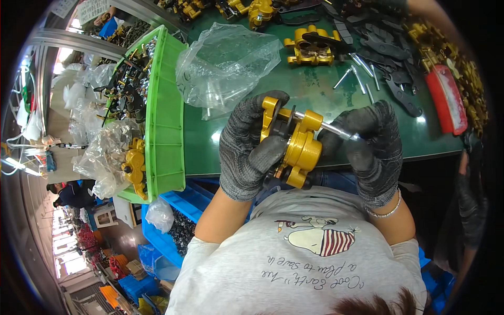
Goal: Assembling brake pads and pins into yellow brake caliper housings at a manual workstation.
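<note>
My left hand (pixel 248 149), in a dark grey knitted glove, is closed around a gold brake caliper (pixel 303 151), held tilted above the table's near edge. A silver pin (pixel 333 129) runs through the caliper's upper lug and sticks out to the right. At the pin's threaded end, the fingers of my gloved right hand (pixel 375 149) are pinched together. Dark pads or plates show inside the caliper beside my left thumb. Farther back on the green table (pixel 310 86), another gold caliper (pixel 311 46) lies near several loose silver pins (pixel 362 76).
A green crate (pixel 167 115) of small metal parts stands at the left, with a clear plastic bag (pixel 228 65) beside it. Black brake pads (pixel 386 52) are heaped at the back right, near a red container (pixel 446 100). Blue bins (pixel 163 231) sit below the table's left end.
</note>
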A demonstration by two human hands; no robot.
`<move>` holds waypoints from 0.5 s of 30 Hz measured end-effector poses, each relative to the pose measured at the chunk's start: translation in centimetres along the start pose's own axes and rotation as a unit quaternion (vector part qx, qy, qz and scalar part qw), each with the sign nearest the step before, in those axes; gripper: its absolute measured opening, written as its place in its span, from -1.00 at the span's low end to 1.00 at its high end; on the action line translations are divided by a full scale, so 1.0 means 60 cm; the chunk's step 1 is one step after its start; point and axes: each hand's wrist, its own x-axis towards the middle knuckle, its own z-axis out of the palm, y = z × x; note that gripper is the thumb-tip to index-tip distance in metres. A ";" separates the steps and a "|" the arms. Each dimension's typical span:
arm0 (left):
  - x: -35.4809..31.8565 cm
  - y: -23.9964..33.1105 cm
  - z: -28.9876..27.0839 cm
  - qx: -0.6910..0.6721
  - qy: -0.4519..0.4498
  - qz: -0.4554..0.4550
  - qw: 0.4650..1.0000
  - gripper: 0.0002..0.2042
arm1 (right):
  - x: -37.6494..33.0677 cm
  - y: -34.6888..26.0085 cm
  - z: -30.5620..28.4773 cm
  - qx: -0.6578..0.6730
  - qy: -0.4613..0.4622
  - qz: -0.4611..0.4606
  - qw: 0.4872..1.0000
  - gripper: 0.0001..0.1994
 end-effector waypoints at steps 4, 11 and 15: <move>-0.001 -0.004 -0.004 -0.007 -0.015 0.015 1.000 -0.44 | -0.010 -0.002 -0.020 -0.093 -0.001 -0.030 0.995 -0.75; -0.004 0.003 -0.007 0.008 -0.009 0.015 1.000 -0.42 | 0.005 -0.040 -0.014 -0.422 -0.171 -0.185 0.871 -0.81; -0.001 0.003 -0.010 0.005 -0.021 0.018 1.000 -0.41 | 0.005 -0.049 -0.010 -0.443 -0.179 -0.168 0.863 -0.82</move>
